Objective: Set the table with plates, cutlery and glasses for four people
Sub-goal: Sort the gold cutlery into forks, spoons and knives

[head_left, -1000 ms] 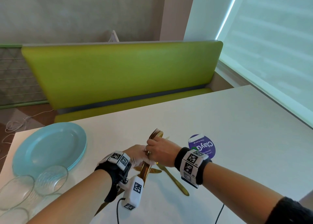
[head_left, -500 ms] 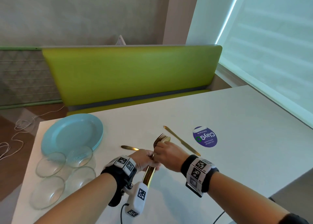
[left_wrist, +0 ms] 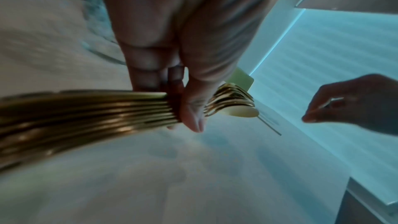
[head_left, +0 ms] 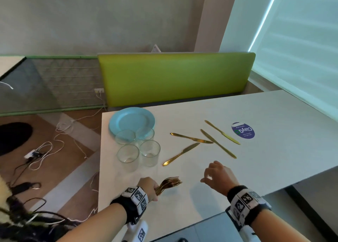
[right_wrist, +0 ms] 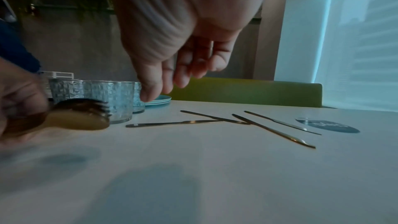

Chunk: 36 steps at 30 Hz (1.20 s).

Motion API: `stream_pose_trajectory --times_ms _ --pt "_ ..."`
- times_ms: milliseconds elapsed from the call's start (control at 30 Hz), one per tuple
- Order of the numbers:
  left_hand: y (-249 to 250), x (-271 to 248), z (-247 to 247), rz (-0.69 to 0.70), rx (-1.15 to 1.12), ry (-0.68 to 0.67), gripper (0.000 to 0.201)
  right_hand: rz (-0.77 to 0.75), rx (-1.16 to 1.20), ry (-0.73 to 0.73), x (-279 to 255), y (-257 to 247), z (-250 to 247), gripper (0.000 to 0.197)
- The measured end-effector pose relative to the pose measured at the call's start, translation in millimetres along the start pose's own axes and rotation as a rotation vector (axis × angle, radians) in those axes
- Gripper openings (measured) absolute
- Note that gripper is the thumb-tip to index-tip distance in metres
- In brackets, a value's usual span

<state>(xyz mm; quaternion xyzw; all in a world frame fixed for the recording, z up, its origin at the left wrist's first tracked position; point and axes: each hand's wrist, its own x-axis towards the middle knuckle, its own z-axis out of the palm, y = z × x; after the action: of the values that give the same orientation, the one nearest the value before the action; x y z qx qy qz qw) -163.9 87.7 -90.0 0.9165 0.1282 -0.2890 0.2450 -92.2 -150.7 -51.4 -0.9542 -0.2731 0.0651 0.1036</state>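
My left hand [head_left: 149,187] grips a bundle of gold forks and spoons [head_left: 169,183] just above the white table [head_left: 274,150], near its front left. In the left wrist view the fingers curl round the bundle [left_wrist: 107,108] at mid-handle. My right hand [head_left: 215,176] hovers to the right of the bundle, holding nothing, fingers loosely bent [right_wrist: 176,67]. Several gold knives [head_left: 217,143] lie scattered mid-table. A stack of light blue plates [head_left: 131,122] sits at the far left corner, with several clear glasses [head_left: 139,148] in front of it.
A round purple sticker [head_left: 242,130] lies on the table right of the knives. A green bench [head_left: 173,77] runs along the far side. Cables [head_left: 45,150] trail over the floor to the left. A window blind [head_left: 301,49] fills the right.
My right hand has let go of the cutlery and moved off to the right. My left hand with the bundle has dropped lower. More knives now lie on the table and the view has pulled back.
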Motion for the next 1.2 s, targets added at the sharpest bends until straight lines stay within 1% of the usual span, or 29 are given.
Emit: stream_pose_trajectory --times_ms 67,167,333,400,467,600,700,833,967,1033,1200 --pt "-21.8 -8.6 5.2 -0.027 0.058 0.033 0.035 0.003 -0.014 0.071 -5.5 -6.5 4.9 0.023" --pt "-46.9 -13.7 8.8 -0.075 0.106 0.077 0.031 0.033 -0.023 0.113 -11.4 -19.4 8.5 0.022" --pt "-62.9 -12.7 8.6 -0.089 0.129 0.151 0.026 0.073 0.02 -0.004 -15.4 -28.7 13.9 0.03" --pt "-65.2 -10.5 7.4 -0.089 0.145 0.162 0.027 0.089 0.026 0.003 -15.2 -29.8 16.8 0.03" --pt "-66.9 -7.6 5.7 -0.077 0.16 0.172 0.029 0.1 0.016 -0.02 -14.9 -32.9 18.8 0.03" --pt "-70.3 -4.9 7.2 -0.057 0.131 0.21 0.04 0.121 -0.004 -0.041 -14.4 -35.8 20.7 0.03" --pt "-72.7 -4.5 8.6 -0.032 0.09 0.211 0.047 0.133 -0.018 -0.055 -11.9 -36.4 20.6 0.031" --pt "-73.0 -3.4 7.5 -0.009 0.072 0.213 0.046 0.133 -0.027 -0.068 -8.3 -37.2 19.0 0.031" --pt "-72.0 -2.7 9.2 -0.005 0.078 0.219 0.053 0.138 -0.039 -0.089 -2.9 -36.8 18.1 0.03" --pt "-69.5 -2.6 9.8 -0.015 0.082 0.224 0.055 0.142 -0.046 -0.102 0.3 -36.1 17.5 0.03" --pt "-52.3 -9.2 -2.2 -0.052 0.122 0.208 0.053 0.18 -0.059 -0.122 5.3 -31.2 8.8 0.027"
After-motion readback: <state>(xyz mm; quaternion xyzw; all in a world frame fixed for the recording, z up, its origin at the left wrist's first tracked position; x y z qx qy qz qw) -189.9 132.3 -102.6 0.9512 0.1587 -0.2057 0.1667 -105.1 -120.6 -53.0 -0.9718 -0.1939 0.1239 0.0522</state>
